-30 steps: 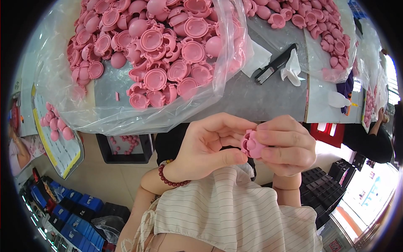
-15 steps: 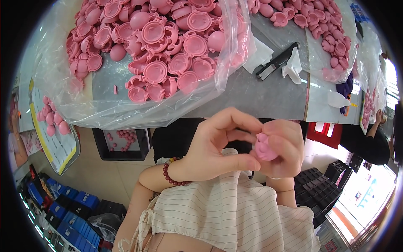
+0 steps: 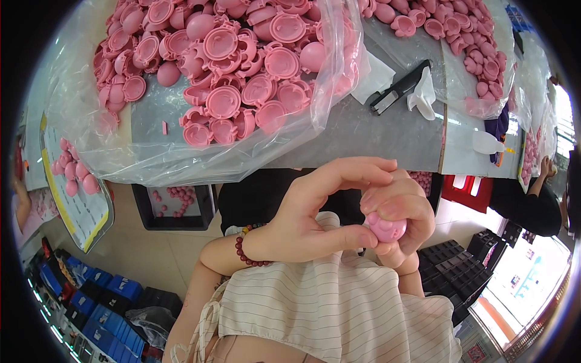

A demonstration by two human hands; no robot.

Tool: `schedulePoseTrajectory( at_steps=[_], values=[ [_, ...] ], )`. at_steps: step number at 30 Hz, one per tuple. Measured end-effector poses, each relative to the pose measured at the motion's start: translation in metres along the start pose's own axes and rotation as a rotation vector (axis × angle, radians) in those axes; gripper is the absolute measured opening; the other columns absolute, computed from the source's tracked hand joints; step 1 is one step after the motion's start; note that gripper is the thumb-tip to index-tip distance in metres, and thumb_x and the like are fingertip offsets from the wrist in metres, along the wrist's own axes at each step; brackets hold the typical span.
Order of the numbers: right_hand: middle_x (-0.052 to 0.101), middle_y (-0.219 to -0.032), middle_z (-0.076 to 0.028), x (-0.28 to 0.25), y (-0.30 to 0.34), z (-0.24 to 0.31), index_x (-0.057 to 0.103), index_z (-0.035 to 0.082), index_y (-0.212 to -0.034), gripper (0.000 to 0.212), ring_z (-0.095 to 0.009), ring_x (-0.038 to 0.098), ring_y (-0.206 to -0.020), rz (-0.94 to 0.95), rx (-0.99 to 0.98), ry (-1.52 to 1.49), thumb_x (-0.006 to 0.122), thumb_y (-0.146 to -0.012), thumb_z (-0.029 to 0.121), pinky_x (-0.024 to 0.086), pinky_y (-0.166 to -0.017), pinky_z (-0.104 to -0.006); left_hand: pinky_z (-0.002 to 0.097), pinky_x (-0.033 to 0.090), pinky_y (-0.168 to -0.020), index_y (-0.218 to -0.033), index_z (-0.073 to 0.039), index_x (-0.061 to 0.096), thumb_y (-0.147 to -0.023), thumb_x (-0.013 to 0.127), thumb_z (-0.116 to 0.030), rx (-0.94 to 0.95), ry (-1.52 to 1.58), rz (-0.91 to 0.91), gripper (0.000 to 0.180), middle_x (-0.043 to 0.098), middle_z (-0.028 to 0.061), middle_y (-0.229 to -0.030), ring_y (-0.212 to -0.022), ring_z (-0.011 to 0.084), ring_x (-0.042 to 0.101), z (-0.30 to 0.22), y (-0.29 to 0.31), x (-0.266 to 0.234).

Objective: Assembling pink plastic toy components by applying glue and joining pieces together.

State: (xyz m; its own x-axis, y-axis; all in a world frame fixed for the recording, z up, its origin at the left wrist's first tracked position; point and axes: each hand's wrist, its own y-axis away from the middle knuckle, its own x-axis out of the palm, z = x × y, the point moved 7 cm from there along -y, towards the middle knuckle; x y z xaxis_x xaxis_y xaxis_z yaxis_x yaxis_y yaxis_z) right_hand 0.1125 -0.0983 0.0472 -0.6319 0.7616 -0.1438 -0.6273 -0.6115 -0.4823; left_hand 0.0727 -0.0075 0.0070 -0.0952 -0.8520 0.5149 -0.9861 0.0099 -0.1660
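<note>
A small pink plastic ball-shaped case point(image 3: 387, 230), with raised rounded bumps on one side, is pinched between the thumb and fingers of my right hand point(image 3: 414, 209). My left hand point(image 3: 296, 221) curves in from the left, its fingers arched over the right fingertips and its thumb stretched toward the case. The left thumb tip meets the case's edge or lies just beside it; I cannot tell which. Both hands are in front of the table's near edge. Beyond them, many pink half-shells point(image 3: 223, 101) lie heaped in a clear plastic bag point(image 3: 200, 163) on the grey table point(image 3: 369, 142).
On the table are a black tool point(image 3: 402, 88), a crumpled white tissue point(image 3: 422, 97) and a second pink heap point(image 3: 460, 30). A clipboard-like board point(image 3: 78, 206) carries pink balls at left. Below sit a black tray point(image 3: 175, 206) and a red crate point(image 3: 466, 192). Another person's arm shows at far right.
My right hand has turned the pink case, so its bumps and rounded side now show more plainly. The left fingers have straightened and reached slightly right over the right hand.
</note>
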Motion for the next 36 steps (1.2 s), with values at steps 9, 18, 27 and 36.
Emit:
schedulePoseTrajectory(
  at_steps=[9, 18, 27, 36],
  values=[
    [0.050, -0.074, -0.006, -0.010, 0.001, 0.000, 0.060, 0.000, -0.090, 0.063, -0.015, 0.044, -0.061, 0.032, -0.020, 0.336, 0.064, -0.060, 0.056, 0.035, -0.052, -0.0244, 0.0303, 0.039, -0.084, -0.105, 0.001, 0.052, -0.068, 0.071, -0.033, 0.051, -0.319, 0.055, 0.054, 0.050, 0.0125, -0.110, -0.100, 0.0194, 0.049, -0.009, -0.003, -0.003],
    [0.051, -0.084, -0.009, -0.146, 0.033, 0.021, 0.049, -0.006, -0.106, 0.044, -0.015, 0.048, -0.078, -1.023, -0.161, 0.836, 0.047, -0.085, 0.033, 0.040, -0.067, -0.0254, 0.0285, 0.045, -0.069, -0.110, 0.005, 0.041, -0.077, 0.061, -0.036, -0.220, 0.549, -0.034, 0.057, 0.056, 0.0140, -0.085, -0.078, 0.0204, 0.057, 0.004, -0.001, 0.001],
    [0.061, -0.082, -0.011, -0.217, 0.026, -0.032, 0.057, -0.007, -0.090, 0.025, -0.013, 0.056, -0.072, -0.801, 0.376, 0.981, 0.063, -0.076, 0.013, 0.045, -0.066, -0.0230, 0.0289, 0.047, -0.063, -0.109, 0.008, 0.039, -0.083, 0.046, -0.046, -0.246, 0.705, 0.004, 0.060, 0.056, 0.0158, -0.078, -0.071, 0.0216, 0.058, 0.000, 0.004, 0.001],
    [0.061, -0.090, -0.018, -0.139, -0.017, -0.035, 0.048, -0.006, -0.106, 0.033, -0.012, 0.056, -0.068, -0.695, 0.202, 0.497, 0.051, -0.083, 0.017, 0.041, -0.056, -0.0176, 0.0312, 0.039, -0.083, -0.106, 0.007, 0.050, -0.083, 0.050, -0.024, 0.266, -1.339, -0.984, 0.039, 0.055, 0.0162, -0.105, -0.097, 0.0229, 0.052, -0.161, 0.103, -0.102]
  ],
)
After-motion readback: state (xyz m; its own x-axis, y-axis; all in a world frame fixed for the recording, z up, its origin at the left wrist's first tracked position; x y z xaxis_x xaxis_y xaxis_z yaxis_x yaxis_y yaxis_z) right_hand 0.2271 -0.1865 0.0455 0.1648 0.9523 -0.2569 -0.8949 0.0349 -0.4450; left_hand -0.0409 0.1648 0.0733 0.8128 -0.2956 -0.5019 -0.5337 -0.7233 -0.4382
